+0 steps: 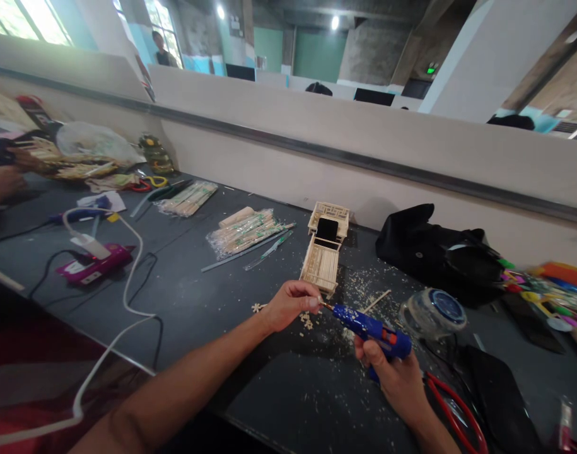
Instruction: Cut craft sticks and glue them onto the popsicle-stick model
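Note:
My right hand [392, 372] is wrapped round a blue glue gun [371, 328], its nozzle pointing left. My left hand [292, 304] is pinched shut right at the nozzle tip, on something too small to make out. Just beyond my left hand stands a small model truck [322, 258] made of pale wooden sticks, with a black patch at its cab. A loose wooden stick [377, 301] lies behind the gun. Wood crumbs and a small wooden flower shape [256, 308] lie on the dark table [279, 397].
Clear bags of sticks [243, 230] lie at mid-table. A black bag [434, 249] and a tape roll [432, 312] are to the right, red-handled scissors [458, 403] near my right wrist. A pink power strip [93, 263] with white cable sits left. Another person's hand [2, 183] is far left.

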Tool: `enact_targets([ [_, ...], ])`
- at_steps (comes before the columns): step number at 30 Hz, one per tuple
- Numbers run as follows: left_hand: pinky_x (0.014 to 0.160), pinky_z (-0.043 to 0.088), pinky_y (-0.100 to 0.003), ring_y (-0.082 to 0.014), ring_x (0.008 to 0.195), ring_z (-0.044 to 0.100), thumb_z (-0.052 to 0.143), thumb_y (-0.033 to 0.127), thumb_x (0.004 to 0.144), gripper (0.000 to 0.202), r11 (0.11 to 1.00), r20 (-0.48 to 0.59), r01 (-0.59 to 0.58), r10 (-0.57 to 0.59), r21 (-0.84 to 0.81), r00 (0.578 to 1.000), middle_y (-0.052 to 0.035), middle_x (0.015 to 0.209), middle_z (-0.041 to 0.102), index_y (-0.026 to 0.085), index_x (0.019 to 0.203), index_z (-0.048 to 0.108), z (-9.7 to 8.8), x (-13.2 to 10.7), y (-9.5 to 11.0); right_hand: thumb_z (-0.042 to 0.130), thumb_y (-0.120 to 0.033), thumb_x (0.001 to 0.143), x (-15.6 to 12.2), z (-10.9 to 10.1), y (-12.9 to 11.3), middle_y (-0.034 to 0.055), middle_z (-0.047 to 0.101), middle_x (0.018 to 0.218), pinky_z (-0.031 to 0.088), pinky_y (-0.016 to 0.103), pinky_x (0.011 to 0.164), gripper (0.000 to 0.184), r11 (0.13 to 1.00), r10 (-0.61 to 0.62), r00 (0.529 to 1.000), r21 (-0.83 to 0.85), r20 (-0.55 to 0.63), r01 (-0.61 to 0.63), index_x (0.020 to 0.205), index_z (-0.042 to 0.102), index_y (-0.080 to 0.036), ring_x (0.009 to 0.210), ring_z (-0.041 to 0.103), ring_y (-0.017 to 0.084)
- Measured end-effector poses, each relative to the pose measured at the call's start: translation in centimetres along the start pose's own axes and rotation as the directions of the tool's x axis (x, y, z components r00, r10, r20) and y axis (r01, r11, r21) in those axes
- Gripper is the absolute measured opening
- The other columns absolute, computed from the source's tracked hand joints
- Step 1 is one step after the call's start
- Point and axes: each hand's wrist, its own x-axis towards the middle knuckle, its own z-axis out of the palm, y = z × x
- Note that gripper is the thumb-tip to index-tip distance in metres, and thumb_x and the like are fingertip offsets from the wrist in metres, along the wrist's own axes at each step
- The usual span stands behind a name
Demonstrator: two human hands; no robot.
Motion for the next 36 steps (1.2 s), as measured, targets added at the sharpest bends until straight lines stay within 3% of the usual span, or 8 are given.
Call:
enact_targets([
  [9, 0.059, 0.041, -0.026, -0.0112, 0.055, 0.053, 0.087, 0.049, 0.056, 0.039, 1.0, -0.006, 0.003, -0.003, -0.005, 1.0, -0.0004, 0.054, 0.06, 0.015, 0.06, 0.07, 0.0, 0.0, 0.0, 0.067, -0.06, 0.076, 0.0, 0.1, 0.0, 0.005, 0.067, 0.054, 0.055, 0.028, 0.05, 0.043, 1.0, 0.001, 0.999, -0.01, -0.037, -0.001, 0.063, 0.07, -0.019, 0.048, 0.06, 0.018],
  [21, 0.061, 0.04, -0.027, -0.0116, 0.055, 0.052, 0.087, 0.051, 0.055, 0.041, 1.0, -0.034, -0.007, 0.007, -0.001, 0.999, -0.0001, 0.051, 0.058, 0.014, 0.058, 0.069, 0.0, 0.2, -0.1, 0.066, -0.057, 0.079, 0.1, 0.0, -0.2, 0.0034, 0.068, 0.058, 0.053, 0.026, 0.052, 0.04, 1.0, -0.015, 1.0, 0.021, -0.003, 0.015, 0.065, 0.072, -0.02, 0.049, 0.059, 0.016],
  [25, 0.062, 0.041, -0.028, -0.0113, 0.054, 0.052, 0.088, 0.049, 0.054, 0.039, 1.0, -0.056, -0.007, 0.006, -0.023, 0.998, 0.0002, 0.051, 0.059, 0.015, 0.058, 0.069, -0.1, 0.3, -0.2, 0.064, -0.059, 0.081, -0.3, -0.1, -0.6, 0.0049, 0.071, 0.067, 0.051, 0.028, 0.054, 0.041, 0.996, -0.019, 0.998, 0.081, -0.057, 0.024, 0.075, 0.073, -0.02, 0.051, 0.058, 0.016],
  [27, 0.062, 0.042, -0.028, -0.0116, 0.055, 0.052, 0.089, 0.047, 0.054, 0.037, 0.999, -0.064, -0.013, 0.01, -0.041, 0.998, 0.0004, 0.051, 0.059, 0.015, 0.059, 0.07, -0.1, 0.3, -0.2, 0.064, -0.059, 0.082, -0.3, -0.6, -1.1, 0.0058, 0.073, 0.072, 0.052, 0.029, 0.058, 0.039, 0.996, -0.056, 0.987, 0.066, -0.147, 0.067, 0.076, 0.072, -0.02, 0.056, 0.06, 0.018],
  [29, 0.063, 0.042, -0.028, -0.0115, 0.055, 0.053, 0.089, 0.046, 0.055, 0.036, 0.998, -0.064, -0.014, 0.011, -0.053, 0.998, 0.0006, 0.051, 0.059, 0.015, 0.059, 0.07, -0.2, 0.4, -0.3, 0.066, -0.057, 0.08, 0.1, -1.7, -1.5, 0.0064, 0.073, 0.073, 0.052, 0.03, 0.061, 0.036, 0.991, -0.134, 0.948, -0.051, -0.29, 0.125, 0.078, 0.069, -0.021, 0.061, 0.063, 0.02],
  [31, 0.063, 0.042, -0.028, -0.0106, 0.054, 0.052, 0.089, 0.046, 0.055, 0.036, 0.998, -0.066, -0.017, 0.013, -0.064, 0.998, 0.0012, 0.05, 0.059, 0.016, 0.06, 0.07, -0.3, 0.5, -0.3, 0.068, -0.06, 0.077, 0.9, -3.4, -2.0, 0.0086, 0.073, 0.075, 0.053, 0.034, 0.066, 0.038, 0.946, -0.246, 0.881, -0.3, -0.404, 0.127, 0.08, 0.068, -0.022, 0.067, 0.065, 0.024],
  [33, 0.062, 0.042, -0.027, -0.0097, 0.052, 0.051, 0.089, 0.046, 0.054, 0.036, 0.997, -0.075, -0.023, 0.018, -0.071, 0.997, 0.002, 0.05, 0.059, 0.016, 0.061, 0.071, -0.3, 0.5, -0.3, 0.062, -0.069, 0.075, 1.8, -5.6, -2.3, 0.0142, 0.073, 0.085, 0.052, 0.04, 0.075, 0.048, 0.81, -0.333, 0.825, -0.586, -0.456, 0.004, 0.084, 0.066, -0.022, 0.08, 0.067, 0.03],
  [36, 0.061, 0.042, -0.026, -0.0096, 0.053, 0.052, 0.09, 0.045, 0.054, 0.036, 0.998, -0.093, -0.028, 0.023, -0.054, 0.995, 0.0022, 0.05, 0.059, 0.015, 0.061, 0.071, -0.3, 0.5, -0.3, 0.04, -0.081, 0.078, 3.3, -8.9, -2.1, 0.0209, 0.071, 0.089, 0.05, 0.049, 0.075, 0.067, 0.587, -0.295, 0.848, -0.784, -0.44, -0.202, 0.089, 0.065, -0.02, 0.09, 0.065, 0.04],
])
